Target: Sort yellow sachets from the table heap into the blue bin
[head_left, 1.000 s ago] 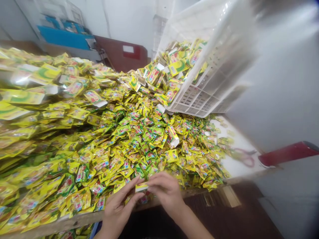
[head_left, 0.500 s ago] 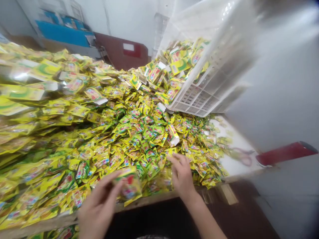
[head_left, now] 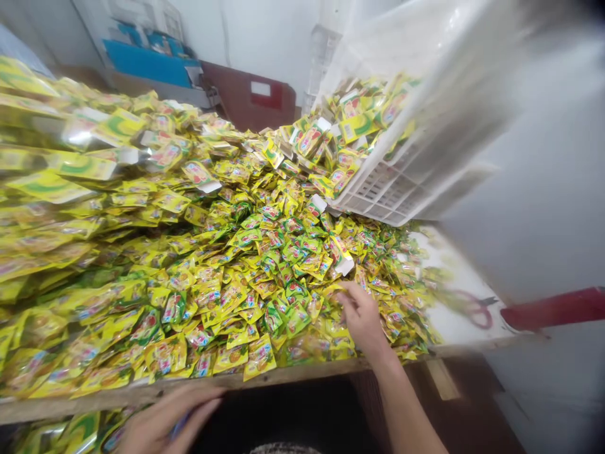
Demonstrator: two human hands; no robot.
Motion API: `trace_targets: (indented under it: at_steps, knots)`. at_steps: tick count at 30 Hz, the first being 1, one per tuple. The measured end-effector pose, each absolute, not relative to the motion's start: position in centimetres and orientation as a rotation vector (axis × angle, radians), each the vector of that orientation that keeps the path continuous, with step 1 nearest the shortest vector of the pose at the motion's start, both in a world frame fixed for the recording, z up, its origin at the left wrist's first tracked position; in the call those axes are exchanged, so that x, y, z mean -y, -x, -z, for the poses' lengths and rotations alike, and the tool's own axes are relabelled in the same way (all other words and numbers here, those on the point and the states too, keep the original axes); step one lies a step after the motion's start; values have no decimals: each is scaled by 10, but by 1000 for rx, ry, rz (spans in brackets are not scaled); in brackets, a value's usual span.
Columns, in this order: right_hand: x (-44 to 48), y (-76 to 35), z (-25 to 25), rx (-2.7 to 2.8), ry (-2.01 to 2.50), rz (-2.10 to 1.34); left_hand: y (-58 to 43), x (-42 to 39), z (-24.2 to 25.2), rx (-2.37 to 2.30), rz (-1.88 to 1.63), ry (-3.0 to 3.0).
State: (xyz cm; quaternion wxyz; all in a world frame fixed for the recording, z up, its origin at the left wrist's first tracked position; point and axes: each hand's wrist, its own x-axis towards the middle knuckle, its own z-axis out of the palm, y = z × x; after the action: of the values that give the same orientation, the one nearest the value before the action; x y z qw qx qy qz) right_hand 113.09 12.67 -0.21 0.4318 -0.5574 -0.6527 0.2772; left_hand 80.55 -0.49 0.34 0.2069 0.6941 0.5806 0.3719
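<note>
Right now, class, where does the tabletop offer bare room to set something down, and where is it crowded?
Bare white tabletop lies at the right, bordered by the sachets, the scissors and the table's front edge. Left and middle are crowded with sachets and cartons, up to the plastic basket.

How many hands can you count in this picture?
2: the left hand by the near edge of the table, lower left; the right hand at the packets, right of centre. No others show.

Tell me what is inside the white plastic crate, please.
The tilted white plastic crate holds a heap of yellow printed cartons; whatever lies beneath the top ones is covered.
</note>
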Motion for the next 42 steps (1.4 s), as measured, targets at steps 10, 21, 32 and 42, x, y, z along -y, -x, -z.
trace_targets:
  at_steps: [10,21,32,42]
  knots:
    - [-144,-1071,13,2286,1348,-779,-861,-82,46,-1727,-604,-2197]
    - [-136,-1095,27,2258,1208,-825,-895,-96,27,-1485,-805,-2016]
    - [-127,-1121,14,1538,1131,-1104,-929,-106,7,-1484,-964,-1440]
    - [-97,-1169,18,981,1199,-1377,-988,-217,-49,-1016,-588,-2704]
